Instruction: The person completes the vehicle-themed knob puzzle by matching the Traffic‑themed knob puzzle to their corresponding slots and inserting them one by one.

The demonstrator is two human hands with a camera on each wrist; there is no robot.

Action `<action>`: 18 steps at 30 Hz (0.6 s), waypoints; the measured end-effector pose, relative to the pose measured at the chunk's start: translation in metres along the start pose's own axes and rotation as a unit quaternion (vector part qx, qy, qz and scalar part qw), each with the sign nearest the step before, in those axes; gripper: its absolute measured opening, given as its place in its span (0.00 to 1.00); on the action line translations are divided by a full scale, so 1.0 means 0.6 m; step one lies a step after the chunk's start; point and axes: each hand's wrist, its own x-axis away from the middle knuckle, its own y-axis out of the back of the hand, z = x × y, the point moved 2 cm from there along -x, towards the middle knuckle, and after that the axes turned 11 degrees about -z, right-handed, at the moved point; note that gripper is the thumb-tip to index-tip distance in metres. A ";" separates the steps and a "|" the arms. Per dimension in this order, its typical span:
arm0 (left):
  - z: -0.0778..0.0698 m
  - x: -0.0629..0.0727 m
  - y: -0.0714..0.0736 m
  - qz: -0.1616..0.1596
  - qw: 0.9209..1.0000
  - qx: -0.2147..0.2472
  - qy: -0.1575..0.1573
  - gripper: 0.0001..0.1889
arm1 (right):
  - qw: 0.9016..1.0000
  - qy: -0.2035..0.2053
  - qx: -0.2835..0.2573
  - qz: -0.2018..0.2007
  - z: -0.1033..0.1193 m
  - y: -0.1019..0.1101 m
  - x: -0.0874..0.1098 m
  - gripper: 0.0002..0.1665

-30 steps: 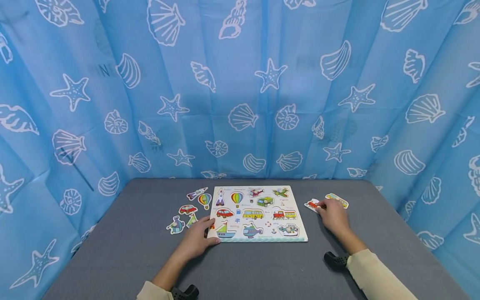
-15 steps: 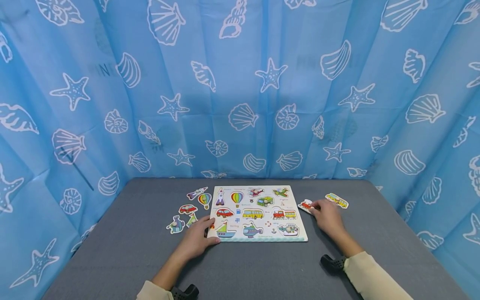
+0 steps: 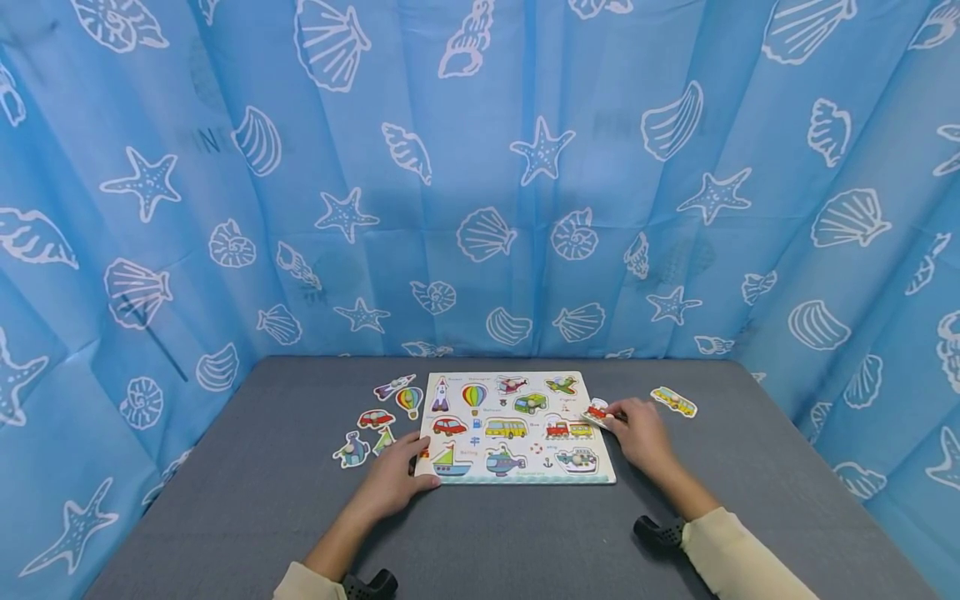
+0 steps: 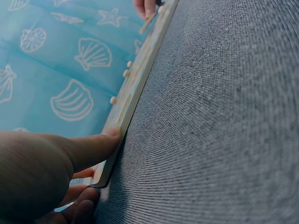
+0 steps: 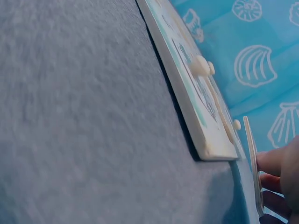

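A wooden knob puzzle board with pictures of vehicles lies on the grey table. My left hand grips its front left corner; in the left wrist view the thumb lies on the top and the fingers are at the side. My right hand pinches a red train puzzle piece over the board's right edge. Seen in the right wrist view, the train piece is tilted on edge, beside the board corner. Knobbed pieces sit in the board, among them a ship and a green truck.
Left of the board lie loose pieces: a rocket, a balloon, a red car, a submarine and a sailboat partly behind the left hand. A yellow bus piece lies at the right. A blue shell-patterned curtain hangs behind.
My right hand has moved left with the train piece, from beside the bus piece to over the board's right edge. The left hand has stayed at the corner.
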 end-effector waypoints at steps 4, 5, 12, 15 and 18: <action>0.000 0.000 0.000 0.001 1.000 0.001 0.002 0.35 | 1.000 0.010 -0.013 -0.001 0.006 -0.006 0.003 0.05; -0.001 0.001 0.000 0.002 1.000 0.000 0.002 0.35 | 1.000 0.014 -0.015 -0.001 0.008 -0.008 0.004 0.05; -0.006 0.002 0.003 0.004 1.000 0.002 0.004 0.35 | 0.999 0.029 -0.033 -0.001 0.020 -0.017 0.008 0.05; -0.007 0.002 0.003 0.004 1.000 0.001 -0.001 0.35 | 0.999 0.036 -0.037 0.003 0.024 -0.021 0.007 0.04; -0.007 0.002 0.004 0.002 1.000 0.002 -0.003 0.35 | 0.999 0.036 -0.032 0.015 0.026 -0.024 0.006 0.04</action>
